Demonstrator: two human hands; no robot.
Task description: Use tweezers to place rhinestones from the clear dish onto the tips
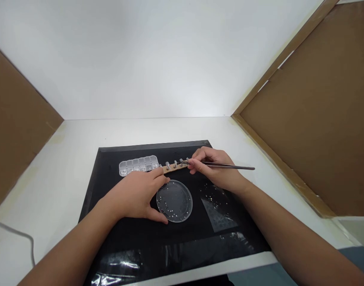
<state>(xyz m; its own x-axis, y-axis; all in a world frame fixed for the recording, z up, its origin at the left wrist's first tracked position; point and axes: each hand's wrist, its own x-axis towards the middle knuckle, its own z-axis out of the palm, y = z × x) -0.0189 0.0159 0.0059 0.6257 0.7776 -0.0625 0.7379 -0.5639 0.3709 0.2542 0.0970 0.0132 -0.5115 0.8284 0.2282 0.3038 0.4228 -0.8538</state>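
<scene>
Pinching a pair of slim metal tweezers [226, 165], the right hand [213, 169] has its fingers closed around the shaft near the front, with the long dark handle end sticking out to the right over the desk [68, 159]. The tweezer tips reach a narrow wooden strip [175, 167] that carries a row of small upright silvery pegs; whether anything sits between the tips is too small to tell. The left hand [137, 194] lies flat with its fingers loosely spread, the forefinger resting on the near end of the strip and the thumb touching the rim of a round, clear plastic dish [174, 200]. Tiny pale beads are scattered across the bottom of the dish. Just behind the left hand lies a clear, oblong organiser box [138, 165] divided into small square compartments, end to end with the strip. Everything sits on a matte black mat [110, 159] laid on the smooth white desk. A crinkled sheet of clear film [219, 212] with more specks on it lies to the right of the dish.
</scene>
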